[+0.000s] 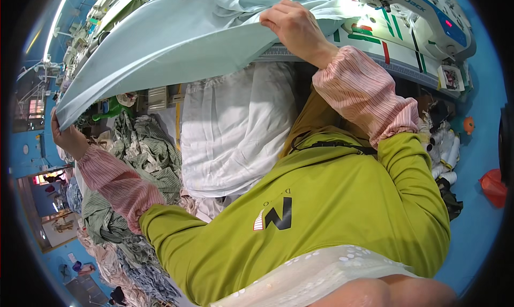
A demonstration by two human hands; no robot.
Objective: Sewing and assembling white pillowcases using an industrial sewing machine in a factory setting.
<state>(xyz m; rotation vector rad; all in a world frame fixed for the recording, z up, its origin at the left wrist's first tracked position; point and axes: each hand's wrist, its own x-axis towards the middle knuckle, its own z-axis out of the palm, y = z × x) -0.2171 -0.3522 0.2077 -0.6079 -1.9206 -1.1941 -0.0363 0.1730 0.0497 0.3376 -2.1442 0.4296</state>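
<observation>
A wide piece of pale blue-green fabric [176,39] is stretched between my two hands, its near edge hanging in a curve past the table front. My left hand [69,138], far out to the left, pinches one corner. My right hand [297,31] grips the same edge close to the sewing table, with its fingertips partly tucked into the cloth. More of the fabric lies bunched on the table behind my right hand. The sewing machine [423,17] stands to the right with its lamp lit; cloth reaches toward its needle area.
White gathered cloth [235,130] hangs below the table edge in front of me. Heaps of green striped cloth [144,157] lie at the left. A ruler strip [407,71] runs along the table front. Thread spools [450,151] and a small box [451,78] are at the right.
</observation>
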